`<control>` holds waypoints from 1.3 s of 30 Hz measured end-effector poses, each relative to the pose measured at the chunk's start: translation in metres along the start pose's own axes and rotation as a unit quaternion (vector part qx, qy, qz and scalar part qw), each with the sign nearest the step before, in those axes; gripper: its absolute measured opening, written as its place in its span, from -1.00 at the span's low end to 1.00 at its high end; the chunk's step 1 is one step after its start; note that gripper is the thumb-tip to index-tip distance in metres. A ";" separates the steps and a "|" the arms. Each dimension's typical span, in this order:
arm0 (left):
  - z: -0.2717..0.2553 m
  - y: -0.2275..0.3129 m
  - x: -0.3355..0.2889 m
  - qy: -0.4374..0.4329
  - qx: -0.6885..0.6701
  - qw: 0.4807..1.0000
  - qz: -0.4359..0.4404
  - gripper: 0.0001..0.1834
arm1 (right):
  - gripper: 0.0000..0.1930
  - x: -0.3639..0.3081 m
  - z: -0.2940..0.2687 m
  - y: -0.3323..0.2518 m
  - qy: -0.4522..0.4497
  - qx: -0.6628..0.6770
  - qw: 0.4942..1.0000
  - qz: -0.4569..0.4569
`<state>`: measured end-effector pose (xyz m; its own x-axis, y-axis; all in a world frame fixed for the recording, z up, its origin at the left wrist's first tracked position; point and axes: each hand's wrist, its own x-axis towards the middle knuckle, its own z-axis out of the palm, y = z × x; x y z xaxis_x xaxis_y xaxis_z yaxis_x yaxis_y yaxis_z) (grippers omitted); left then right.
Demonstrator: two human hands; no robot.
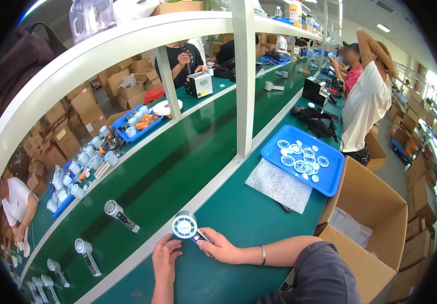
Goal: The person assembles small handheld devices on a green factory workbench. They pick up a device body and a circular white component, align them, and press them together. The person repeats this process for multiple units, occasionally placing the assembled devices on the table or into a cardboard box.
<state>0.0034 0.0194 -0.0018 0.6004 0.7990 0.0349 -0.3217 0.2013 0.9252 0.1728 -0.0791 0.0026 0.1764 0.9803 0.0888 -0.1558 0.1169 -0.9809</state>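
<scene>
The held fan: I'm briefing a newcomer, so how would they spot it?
Find the green conveyor, then the teal worktop on its right. There the right hand holds a fan by its handle; similar ones lie on the conveyor, unheld.

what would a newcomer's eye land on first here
Probably the handheld fan with a pale round grille, held in the right hand low in mid-view. Then the bright blue tray of loose white round grilles farther right, and similar fans lined up on the green conveyor belt at left.
</scene>
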 end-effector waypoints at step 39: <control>-0.008 -0.005 0.002 -0.021 -0.007 0.999 -0.022 -0.45 | -0.68 0.003 -0.004 0.001 0.021 0.023 0.999 0.015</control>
<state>0.0002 0.0243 -0.0096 0.6451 0.7641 0.0101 -0.3036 0.2442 0.9210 0.1773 -0.0765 0.0015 0.2112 0.9761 0.0506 -0.2063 0.0952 -0.9739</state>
